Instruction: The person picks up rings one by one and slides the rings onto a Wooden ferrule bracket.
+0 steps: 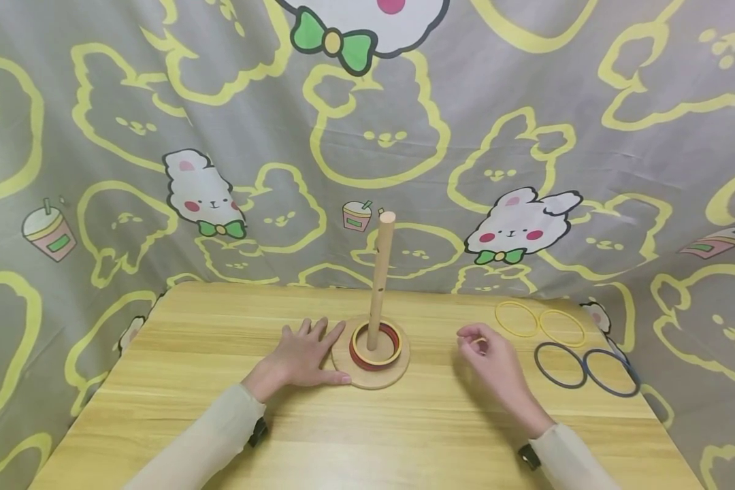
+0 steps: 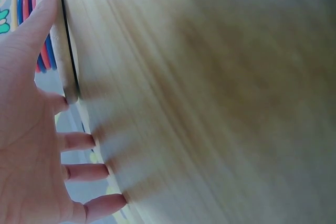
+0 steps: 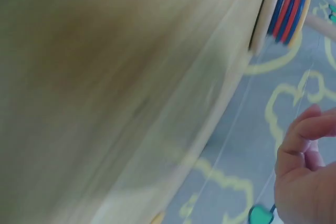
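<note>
A round wooden base (image 1: 373,381) carries an upright wooden peg (image 1: 380,279) near the middle of the table. Stacked around the peg's foot are several rings (image 3: 290,11), blue and red in turn with a yellow one on top. My left hand (image 1: 303,357) lies palm down with its fingers spread, thumb and index finger at the left edge of the base. To the right of the base, my right hand (image 1: 493,357) hovers over the table with loosely bent fingers, and nothing shows in it.
At the table's right side lie two yellow rings (image 1: 496,314) and, in front of them, two dark blue rings (image 1: 565,386). A grey patterned curtain (image 1: 269,136) hangs behind and beside the wooden table (image 1: 367,442).
</note>
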The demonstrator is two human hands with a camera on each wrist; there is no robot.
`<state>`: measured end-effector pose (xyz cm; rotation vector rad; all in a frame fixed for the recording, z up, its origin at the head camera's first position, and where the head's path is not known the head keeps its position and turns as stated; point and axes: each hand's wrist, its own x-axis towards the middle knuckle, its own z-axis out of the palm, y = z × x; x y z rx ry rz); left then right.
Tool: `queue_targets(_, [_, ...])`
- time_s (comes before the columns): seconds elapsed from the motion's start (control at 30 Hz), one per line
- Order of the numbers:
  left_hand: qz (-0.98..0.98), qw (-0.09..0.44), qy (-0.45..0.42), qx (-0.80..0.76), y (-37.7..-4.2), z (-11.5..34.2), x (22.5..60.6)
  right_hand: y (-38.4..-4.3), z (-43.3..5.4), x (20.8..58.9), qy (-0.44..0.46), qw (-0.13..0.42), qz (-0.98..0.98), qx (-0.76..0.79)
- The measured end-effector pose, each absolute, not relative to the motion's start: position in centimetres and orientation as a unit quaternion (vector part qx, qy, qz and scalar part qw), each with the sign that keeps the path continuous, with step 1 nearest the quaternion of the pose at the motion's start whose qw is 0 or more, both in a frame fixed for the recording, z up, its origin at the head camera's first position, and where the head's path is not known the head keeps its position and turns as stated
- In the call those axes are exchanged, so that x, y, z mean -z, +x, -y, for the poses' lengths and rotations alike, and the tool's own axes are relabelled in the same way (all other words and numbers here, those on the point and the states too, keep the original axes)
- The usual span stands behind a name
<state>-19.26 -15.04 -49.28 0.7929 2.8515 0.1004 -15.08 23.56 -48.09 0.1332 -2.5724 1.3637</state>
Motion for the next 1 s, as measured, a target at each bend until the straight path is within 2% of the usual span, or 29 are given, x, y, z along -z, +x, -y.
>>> queue_targets(0.13, [-0.959, 0.094, 0.267, -0.035, -19.3, 15.1, 49.3, -13.9, -26.7, 48.0, 0.027, 0.129, 0.888, -0.44])
queue_targets(0.47, [-0.958, 0.099, 0.265, -0.038, -19.4, 15.1, 49.2, -12.1, -33.4, 48.9, -0.026, 0.127, 0.923, -0.363])
queue_targets(0.77, [-0.96, 0.083, 0.266, -0.038, -19.7, 15.2, 50.0, -12.1, -38.2, 49.1, -0.038, 0.02, 0.954, -0.297])
queue_targets(1.0, [-0.959, 0.088, 0.267, -0.028, -19.7, 15.3, 50.1, -12.6, -39.3, 49.4, -0.015, -0.019, 0.966, -0.258])
